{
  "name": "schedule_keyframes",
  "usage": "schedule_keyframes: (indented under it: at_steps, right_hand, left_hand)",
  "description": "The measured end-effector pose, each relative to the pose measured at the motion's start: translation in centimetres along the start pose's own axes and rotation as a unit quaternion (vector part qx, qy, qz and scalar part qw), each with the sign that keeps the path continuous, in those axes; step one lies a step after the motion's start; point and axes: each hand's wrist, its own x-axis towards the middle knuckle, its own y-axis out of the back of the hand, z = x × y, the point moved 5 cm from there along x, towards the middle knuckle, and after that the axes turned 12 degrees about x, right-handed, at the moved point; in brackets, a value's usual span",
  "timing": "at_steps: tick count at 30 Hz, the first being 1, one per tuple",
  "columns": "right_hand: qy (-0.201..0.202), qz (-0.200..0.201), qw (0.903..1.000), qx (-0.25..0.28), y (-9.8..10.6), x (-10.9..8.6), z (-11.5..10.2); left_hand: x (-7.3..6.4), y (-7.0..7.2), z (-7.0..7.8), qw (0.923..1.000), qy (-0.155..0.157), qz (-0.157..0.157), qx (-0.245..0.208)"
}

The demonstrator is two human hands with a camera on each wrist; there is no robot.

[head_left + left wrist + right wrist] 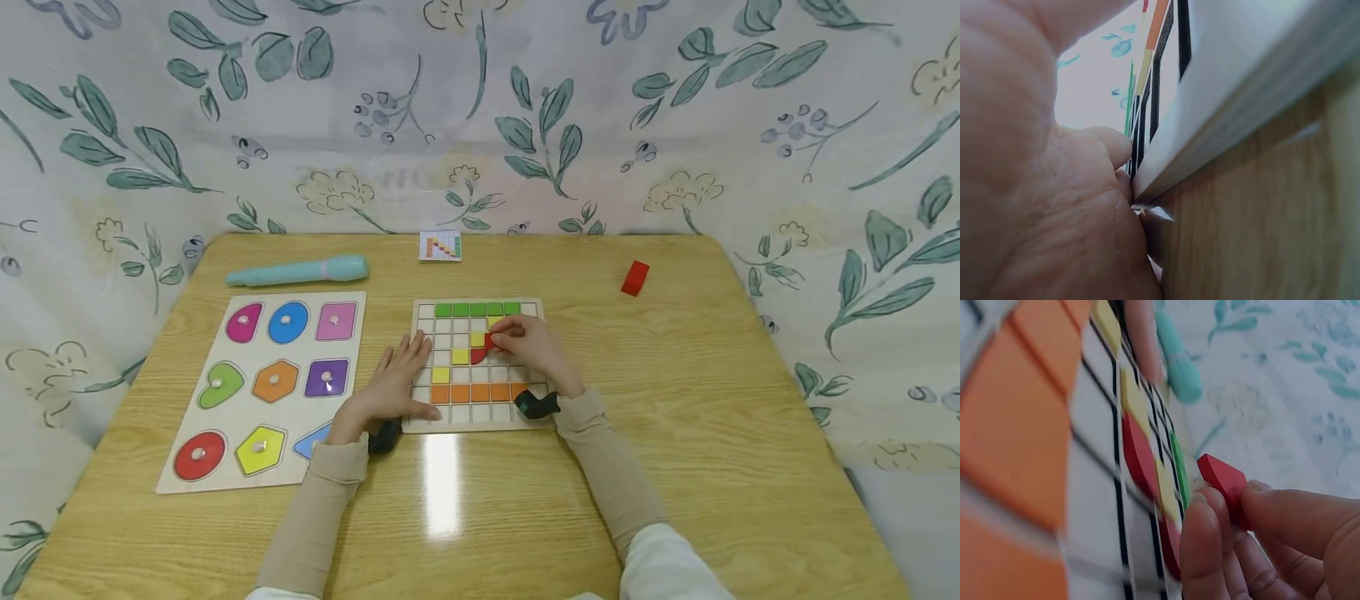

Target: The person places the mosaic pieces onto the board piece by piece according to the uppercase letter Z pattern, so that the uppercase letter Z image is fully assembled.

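Observation:
A square grid board [480, 423] lies on the table. Green tiles [478, 310] line its far side, orange tiles [480, 393] its near side, and yellow tiles [441, 375] climb diagonally between. My left hand [393, 379] rests spread on the board's left edge, thumb near the front corner; in the left wrist view the palm [1054, 206] is beside the board's side. Above the grid, my right hand [536, 346] pinches a small red tile [1225, 484] between thumb and fingers. A red tile with a curved edge [1138, 453] lies beside the yellow ones; another is partly hidden by the fingers.
To the left lies a knobbed shape puzzle [258, 375], partly under the left forearm. Behind it is a long teal tapered object [300, 271]. A small pattern card [441, 247] stands behind the board. Farther right sits a red block [635, 278]. A floral cloth hangs behind the table.

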Motion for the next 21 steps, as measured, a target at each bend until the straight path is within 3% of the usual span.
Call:
schedule_keyframes:
  at_steps: [8,14,21]
  right_hand:
    - [-0.01,-0.042,0.998,-0.047,-4.2,-0.7,-0.1]
    - [0.004,-0.04,0.9935,-0.107,-5.0,-1.1,-0.2]
    - [0.005,-0.05,0.9921,-0.115,-5.3,-1.1,-0.2]
  left_hand:
    - [-0.1,0.1,0.2,1.0,0.002,0.002,-0.005]
    - [-0.1,0.1,0.2,1.0,0.0,0.0,-0.01]
    - [-0.1,0.2,0.1,0.9999,0.001,0.0,-0.013]
